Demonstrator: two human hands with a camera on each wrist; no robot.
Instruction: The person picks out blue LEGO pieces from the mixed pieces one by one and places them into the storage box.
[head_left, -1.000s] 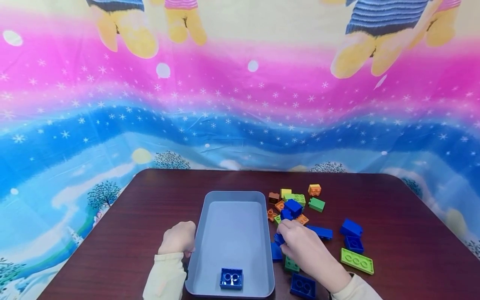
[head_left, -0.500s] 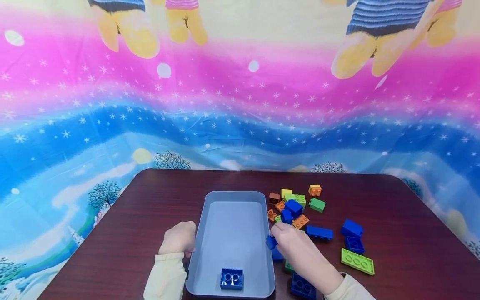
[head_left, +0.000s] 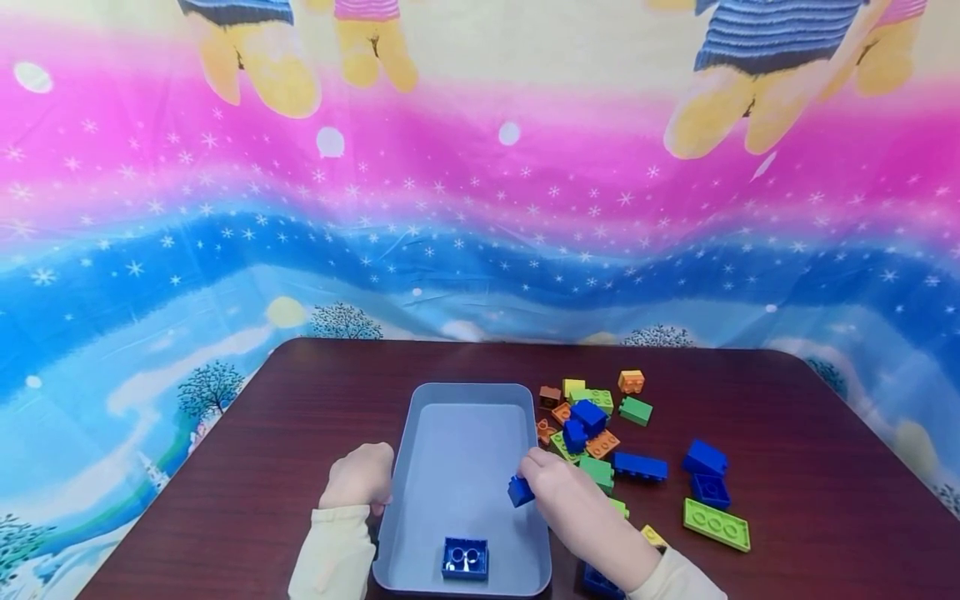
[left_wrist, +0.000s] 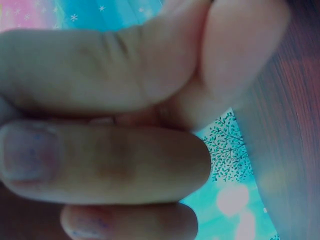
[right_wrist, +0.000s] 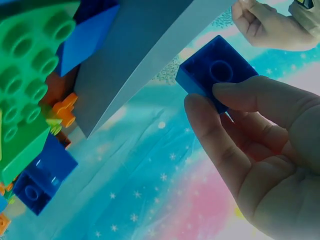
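In the head view my right hand is over the right rim of the grey tray, pinching a small blue toy brick. The right wrist view shows this blue brick between thumb and fingertips, its hollow underside with one round tube visible. Another blue brick lies hollow side up at the tray's near end. My left hand is beside the tray's left wall with fingers curled; whether it touches the wall I cannot tell. Close up in the left wrist view, the curled fingers show nothing held.
Right of the tray lies a loose pile of bricks, with a green brick, a long blue brick and an orange plate brick. Farther right are a blue brick and a lime plate brick. A printed cloth hangs behind the table.
My right hand has moved left with the blue brick, from the pile to over the tray's right side, uncovering a green brick. The left hand has stayed in place.
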